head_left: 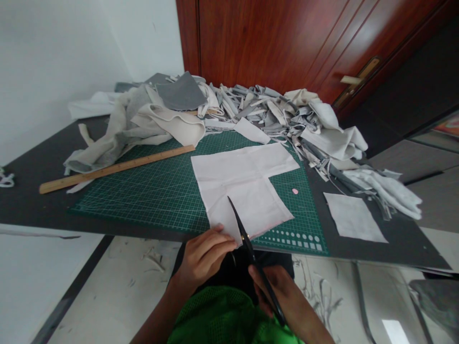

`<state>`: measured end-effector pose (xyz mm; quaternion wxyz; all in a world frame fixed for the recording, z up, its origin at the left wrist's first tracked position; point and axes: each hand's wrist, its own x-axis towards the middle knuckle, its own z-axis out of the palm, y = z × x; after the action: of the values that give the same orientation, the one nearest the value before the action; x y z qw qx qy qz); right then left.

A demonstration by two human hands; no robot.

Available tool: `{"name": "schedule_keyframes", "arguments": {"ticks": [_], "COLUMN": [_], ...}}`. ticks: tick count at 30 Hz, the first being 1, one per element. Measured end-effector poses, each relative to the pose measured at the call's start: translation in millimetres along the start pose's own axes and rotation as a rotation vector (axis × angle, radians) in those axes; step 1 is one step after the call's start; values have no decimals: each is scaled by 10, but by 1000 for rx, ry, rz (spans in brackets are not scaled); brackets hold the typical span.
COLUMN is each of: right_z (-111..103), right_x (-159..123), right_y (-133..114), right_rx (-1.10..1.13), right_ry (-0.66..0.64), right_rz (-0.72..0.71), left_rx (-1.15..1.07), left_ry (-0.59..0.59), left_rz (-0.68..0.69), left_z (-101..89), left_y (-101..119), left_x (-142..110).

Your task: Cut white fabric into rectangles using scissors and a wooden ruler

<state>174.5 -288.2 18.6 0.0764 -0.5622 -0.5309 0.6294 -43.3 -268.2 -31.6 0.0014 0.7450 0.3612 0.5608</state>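
We pinch the near edge of a white fabric sheet [244, 184] with our left hand [204, 255], while our right hand [283, 298] clenches the handles of black scissors [244, 234], their blades at that edge. The sheet lies on a green cutting mat [143, 200] on the surface [43, 210], already L-shaped with one corner gone and much still uncut. A white fabric square [353, 217] lies beside the mat, below a heap of offcuts [272, 107].

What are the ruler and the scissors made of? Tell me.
The ruler looks like unvarnished or lightly finished wood, going by its pale tan, matte surface. The scissors seem to be steel with a black coating, with a brass-coloured pivot, though the metal is hard to confirm.
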Motion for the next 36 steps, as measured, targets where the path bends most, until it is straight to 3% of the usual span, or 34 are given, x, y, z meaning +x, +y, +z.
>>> {"name": "schedule_keyframes", "arguments": {"ticks": [8, 27, 36], "right_z": [1, -78, -140], "right_x": [47, 133, 208], "right_y": [-121, -254, -67], "right_rx": [-39, -187, -225], "right_ry": [12, 22, 21], "right_rz": [-84, -85, -152], "left_rx": [-71, -108, -110], "left_ry": [20, -12, -25], "left_rz": [11, 13, 18], "left_z": [-32, -99, -93], "left_y": [14, 49, 32], "left_x": [-24, 33, 12]}}
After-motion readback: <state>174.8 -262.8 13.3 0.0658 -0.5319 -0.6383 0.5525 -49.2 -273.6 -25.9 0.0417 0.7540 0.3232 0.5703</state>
